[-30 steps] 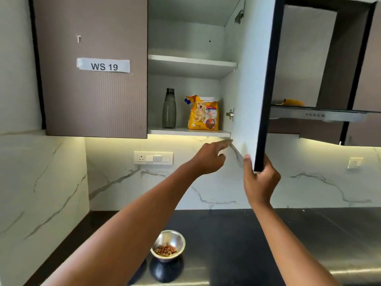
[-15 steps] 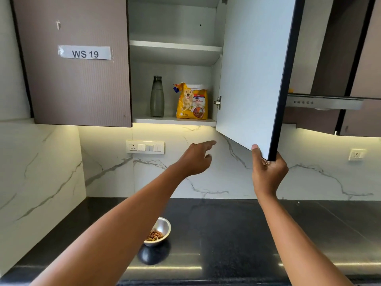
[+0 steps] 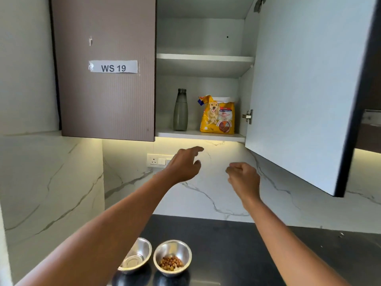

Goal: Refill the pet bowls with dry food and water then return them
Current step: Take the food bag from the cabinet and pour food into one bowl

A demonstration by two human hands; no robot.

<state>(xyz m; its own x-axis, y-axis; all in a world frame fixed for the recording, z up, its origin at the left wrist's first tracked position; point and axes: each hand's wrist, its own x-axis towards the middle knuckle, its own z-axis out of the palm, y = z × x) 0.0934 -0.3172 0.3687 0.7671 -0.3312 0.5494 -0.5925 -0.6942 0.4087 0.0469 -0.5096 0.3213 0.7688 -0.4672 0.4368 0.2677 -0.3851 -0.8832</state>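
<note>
Two bowls: round steel bowl of brown kibble (image 3: 172,257) and plain round steel bowl (image 3: 136,258) sat side by side on black counter (image 3: 231,254).
Food: yellow dog-food bag (image 3: 217,115) stood on cabinet shelf (image 3: 193,135).
Left hand (image 3: 183,166): hung raised, fingers loose, empty.
Right hand (image 3: 243,178): hung raised, fingers curled, empty.

Kibble bowl (image 3: 175,247) stands upright just right of other steel bowl (image 3: 142,250).
</note>
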